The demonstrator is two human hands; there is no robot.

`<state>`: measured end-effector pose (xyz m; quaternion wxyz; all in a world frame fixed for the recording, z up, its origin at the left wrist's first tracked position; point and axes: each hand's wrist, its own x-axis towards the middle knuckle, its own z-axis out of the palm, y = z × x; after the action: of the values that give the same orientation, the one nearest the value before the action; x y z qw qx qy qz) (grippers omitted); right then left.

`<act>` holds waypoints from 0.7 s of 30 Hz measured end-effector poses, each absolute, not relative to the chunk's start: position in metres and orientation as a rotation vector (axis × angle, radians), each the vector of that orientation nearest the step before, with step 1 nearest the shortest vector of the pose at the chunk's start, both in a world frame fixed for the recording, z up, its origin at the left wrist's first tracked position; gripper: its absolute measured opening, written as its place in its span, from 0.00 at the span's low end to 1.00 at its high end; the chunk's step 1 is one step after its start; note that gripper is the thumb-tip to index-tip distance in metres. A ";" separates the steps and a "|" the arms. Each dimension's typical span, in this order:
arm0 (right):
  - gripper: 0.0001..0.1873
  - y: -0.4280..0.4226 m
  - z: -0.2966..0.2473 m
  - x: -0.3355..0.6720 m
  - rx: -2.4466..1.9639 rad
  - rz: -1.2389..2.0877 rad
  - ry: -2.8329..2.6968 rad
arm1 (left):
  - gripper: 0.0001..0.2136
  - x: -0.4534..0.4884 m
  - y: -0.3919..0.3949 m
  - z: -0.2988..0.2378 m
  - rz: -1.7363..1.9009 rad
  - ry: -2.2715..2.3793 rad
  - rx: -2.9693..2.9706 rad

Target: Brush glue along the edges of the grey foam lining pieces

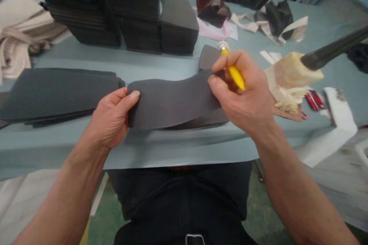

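Note:
A dark grey curved piece of thin sheet material (172, 103) is stretched between my two hands above the table. My left hand (113, 113) pinches its left end between thumb and fingers. At the right end, my right hand (244, 92) grips the sheet with thumb and forefinger. A yellow-handled tool (237, 77) with a metallic, pale tip is tucked in that same hand; its kind cannot be made out. Under the held sheet lie more dark pieces (198, 122), partly hidden. Beside my left hand is a low stack of similar dark sheets (57, 90).
Tall stacks of dark sheets (140, 34) stand at the back of the blue-grey table (138, 157). Pale fabric (20, 26) lies at left. To the right are a yellowish block (290, 71) with a dark bar, a red packet (314, 99) and a white strip (340, 118).

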<state>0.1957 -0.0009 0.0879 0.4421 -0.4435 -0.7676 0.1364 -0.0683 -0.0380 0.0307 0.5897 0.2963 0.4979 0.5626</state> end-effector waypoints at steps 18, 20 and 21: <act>0.06 -0.023 0.017 0.275 -1.396 0.165 -1.693 | 0.19 -0.032 -0.011 0.034 0.833 1.463 1.387; 0.09 -0.022 0.016 0.277 -1.398 0.177 -1.679 | 0.19 -0.030 -0.011 0.033 0.840 1.496 1.397; 0.10 -0.021 0.015 0.278 -1.400 0.185 -1.671 | 0.20 -0.030 -0.011 0.032 0.842 1.506 1.405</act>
<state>0.2778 -0.0214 0.0150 0.4589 -0.5685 -0.6786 0.0752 -0.0300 -0.0113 0.0325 0.4424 0.5665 0.6069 0.3392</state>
